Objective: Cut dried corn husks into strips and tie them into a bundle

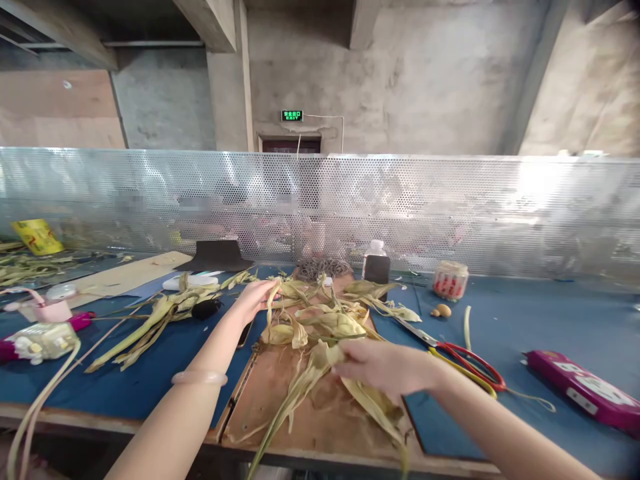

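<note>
Dried yellow-green leafy stalks (335, 323) lie in a loose heap on a brown wooden board (265, 400). At the heap's far left edge, my left hand (256, 300) has its fingers closed round a thin dried leaf (271, 313). My right hand (385, 365) is nearer the board's front, slightly blurred, with its fingers closed on a pale leafy stalk (313, 370). The stem of that stalk trails toward the table's front edge. Another long dried leaf (373, 410) hangs below my right hand. The fingertips of both hands are partly hidden by the leaves.
Scissors (465, 363) with red and yellow handles lie right of the board. Farther right are a magenta device (583, 387) and a jar (450, 280). More stalks (155, 323) lie left on the blue tabletop (125, 393). A perforated metal screen (330, 200) stands behind.
</note>
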Demonstrator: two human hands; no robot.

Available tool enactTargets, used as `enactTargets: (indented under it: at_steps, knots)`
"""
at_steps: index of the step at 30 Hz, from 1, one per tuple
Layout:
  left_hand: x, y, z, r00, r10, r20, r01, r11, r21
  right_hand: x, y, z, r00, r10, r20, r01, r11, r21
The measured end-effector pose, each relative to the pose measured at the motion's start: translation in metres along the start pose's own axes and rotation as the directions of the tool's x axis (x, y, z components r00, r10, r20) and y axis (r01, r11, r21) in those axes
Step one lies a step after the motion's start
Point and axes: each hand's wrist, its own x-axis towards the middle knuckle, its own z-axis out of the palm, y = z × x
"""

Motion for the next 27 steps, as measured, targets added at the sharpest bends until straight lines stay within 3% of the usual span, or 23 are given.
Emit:
enactTargets:
  at_steps: [2,4,9,15,18,21,22,23,24,25,27]
  knots:
    - [0.000,0.000,-0.001,1.000,0.000,0.001,0.000,1.000,-0.009,0.003,0.009,0.011,0.998,0.045,-0.032,-0.051,0.965,-0.259]
    - [0.001,-0.001,-0.001,1.000,-0.002,0.001,0.002,1.000,-0.011,0.015,0.024,0.012,0.999,0.010,-0.040,-0.023,0.941,-0.337]
    - [0.003,-0.003,-0.001,1.000,-0.006,-0.007,0.006,1.000,-0.031,0.066,0.060,-0.002,0.970,-0.134,-0.202,0.076,0.959,-0.272]
    - [0.006,-0.003,-0.003,0.999,-0.007,-0.052,0.003,0.996,-0.091,0.114,0.078,-0.027,0.907,-0.109,-0.406,0.032,0.981,-0.191]
    - [0.006,-0.002,-0.003,0.999,-0.013,-0.053,0.008,0.995,-0.100,0.116,0.071,-0.040,0.851,-0.059,-0.521,-0.018,0.990,-0.140]
    - [0.006,-0.002,-0.002,0.999,-0.014,-0.053,0.008,0.995,-0.098,0.093,0.044,-0.035,0.791,-0.023,-0.611,-0.029,0.997,-0.075]
    - [0.005,-0.002,-0.002,0.998,-0.012,-0.054,0.007,0.995,-0.097,0.080,0.032,-0.027,0.796,-0.028,-0.604,-0.007,0.998,-0.055]
    - [0.005,-0.003,-0.001,0.998,-0.010,-0.054,0.005,0.995,-0.096,0.065,0.019,-0.016,0.834,-0.049,-0.549,0.053,0.999,-0.009]
    - [0.005,-0.003,-0.001,0.999,-0.010,-0.054,0.005,0.996,-0.093,0.051,0.007,-0.003,0.921,-0.061,-0.385,0.142,0.972,0.186]
    - [0.004,-0.004,-0.001,0.999,-0.010,-0.052,0.006,0.996,-0.091,0.037,-0.004,0.011,0.979,-0.102,-0.174,0.160,0.920,0.358]
    - [0.003,-0.004,-0.001,0.999,-0.013,-0.046,0.009,0.996,-0.090,0.019,-0.017,0.036,0.978,-0.152,0.142,0.063,0.867,0.494]
